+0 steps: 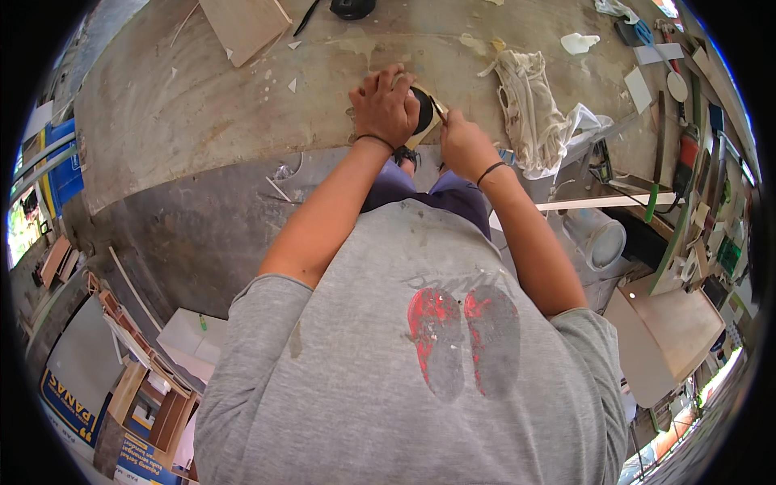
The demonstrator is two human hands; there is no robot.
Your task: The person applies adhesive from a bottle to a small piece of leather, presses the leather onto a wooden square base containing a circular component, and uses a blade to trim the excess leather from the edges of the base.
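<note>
At the near edge of the worktable (186, 113), my left hand (384, 107) presses down with bent fingers on a black rounded piece (422, 111). Under this piece lies a pale yellowish sheet (418, 139), whose corner sticks out toward me. My right hand (469, 147) is closed round a slim tool with a thin dark blade (437, 108), which looks like a cutter knife. The blade stands against the right side of the black piece, by the sheet's edge. My fingers cover most of the tool's handle and the left part of the black piece.
A crumpled cream cloth (529, 101) lies right of my hands. A wooden board (246, 28) and a black object (352, 8) are at the far side. White scraps (293, 84) dot the tabletop. Tools and strips crowd the right, with a red-bodied power tool (687, 149) and a bucket (602, 240).
</note>
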